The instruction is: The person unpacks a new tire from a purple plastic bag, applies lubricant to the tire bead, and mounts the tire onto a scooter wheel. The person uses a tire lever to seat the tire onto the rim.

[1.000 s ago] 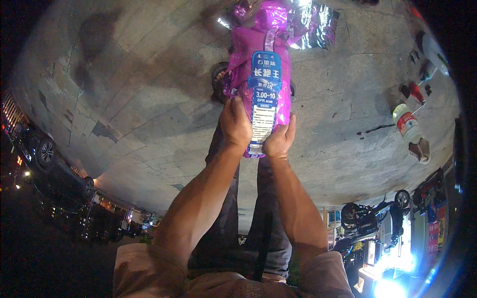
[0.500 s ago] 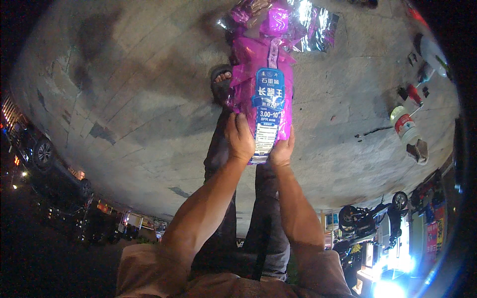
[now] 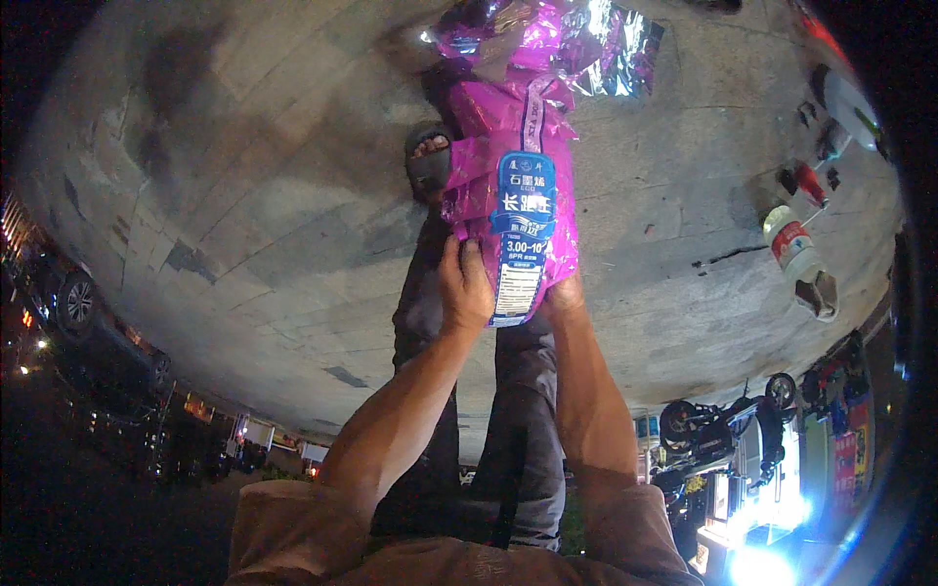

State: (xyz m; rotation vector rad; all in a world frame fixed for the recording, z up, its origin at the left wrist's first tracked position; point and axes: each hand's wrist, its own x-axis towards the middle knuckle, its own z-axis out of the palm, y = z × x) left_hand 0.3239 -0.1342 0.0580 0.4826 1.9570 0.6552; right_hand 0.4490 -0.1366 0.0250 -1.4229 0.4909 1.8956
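Between my two hands is a tyre (image 3: 470, 202) wrapped in shiny pink-purple plastic, with a long blue and white label (image 3: 519, 283) on the side facing me. My left hand (image 3: 467, 285) grips its lower left side, thumb against the film. Low on the right side, my right hand (image 3: 564, 296) holds it too, its fingertips hidden behind the wrapping. Crumpled pink and silver film (image 3: 611, 54) shows beyond the far end of the tyre.
A sandaled foot (image 3: 428, 156) stands just left of the tyre on the paved ground (image 3: 264, 195). To the right lie a bottle with a red label (image 3: 789, 238), a grey cloth-like piece (image 3: 819, 296) and a red-handled tool (image 3: 809, 183). Parked motorcycles (image 3: 718, 430) and a dark car (image 3: 88, 342) are farther off.
The tyre has tilted slightly, and its label sits a little lower and more to the left. My right hand has slid further behind the wrapping.
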